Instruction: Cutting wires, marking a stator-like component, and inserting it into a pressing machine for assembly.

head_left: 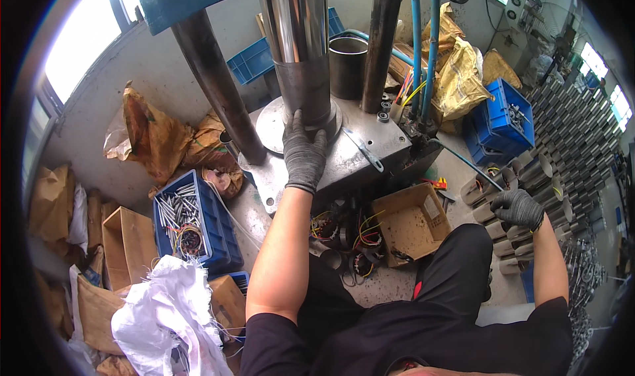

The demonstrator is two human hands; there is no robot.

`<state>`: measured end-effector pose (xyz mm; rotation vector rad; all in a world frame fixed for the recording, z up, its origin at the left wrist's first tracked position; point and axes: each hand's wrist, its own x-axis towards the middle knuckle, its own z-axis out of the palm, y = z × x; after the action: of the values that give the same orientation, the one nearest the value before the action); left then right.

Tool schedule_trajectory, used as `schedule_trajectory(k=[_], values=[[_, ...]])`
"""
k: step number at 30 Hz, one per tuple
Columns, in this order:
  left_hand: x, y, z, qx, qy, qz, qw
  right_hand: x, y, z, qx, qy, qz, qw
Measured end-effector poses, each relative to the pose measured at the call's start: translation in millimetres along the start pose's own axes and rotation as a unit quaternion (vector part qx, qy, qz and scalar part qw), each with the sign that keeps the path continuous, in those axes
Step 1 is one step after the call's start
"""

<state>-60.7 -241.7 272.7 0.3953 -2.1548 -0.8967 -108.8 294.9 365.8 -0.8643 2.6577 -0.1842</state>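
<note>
In a grey knitted glove, my left hand (305,156) rests against the lower end of a dull grey metal cylinder (302,82), its visible fingers stretched out. That cylinder stands upright on a round plate (270,128) on the press bed (390,138), directly below a shiny press ram (295,15). Over on the right, my gloved right hand (519,208) is closed around the end of a long thin lever (466,162) that runs to the side of the press. A knife-like tool with a light blue handle (364,150) lies on the bed, right of the cylinder.
Dark press columns (217,85) flank the cylinder. Behind stands an open metal sleeve (348,68). A blue crate of metal shafts (198,220), a cardboard box (410,224) and wired coils (360,240) sit on the floor. Stacked metal tubes (575,125) fill the right side.
</note>
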Motion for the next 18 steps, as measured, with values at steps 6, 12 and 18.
schedule_trajectory(k=[6, 12, 18], values=[[-1.2, -8.4, 1.2, 0.017, -0.003, 0.020, 1.000, 2.4, -1.6, 8.0, 0.100, 0.083, 0.011, 0.991], [-1.2, -6.1, -1.6, 0.023, -0.001, 0.016, 1.000, 7.6, 3.9, 6.2, 0.037, 0.087, 0.000, 0.995], [-0.9, -7.7, -1.0, 0.016, 0.003, 0.020, 1.000, 8.1, 0.0, 4.5, 0.066, 0.107, 0.010, 0.992]])
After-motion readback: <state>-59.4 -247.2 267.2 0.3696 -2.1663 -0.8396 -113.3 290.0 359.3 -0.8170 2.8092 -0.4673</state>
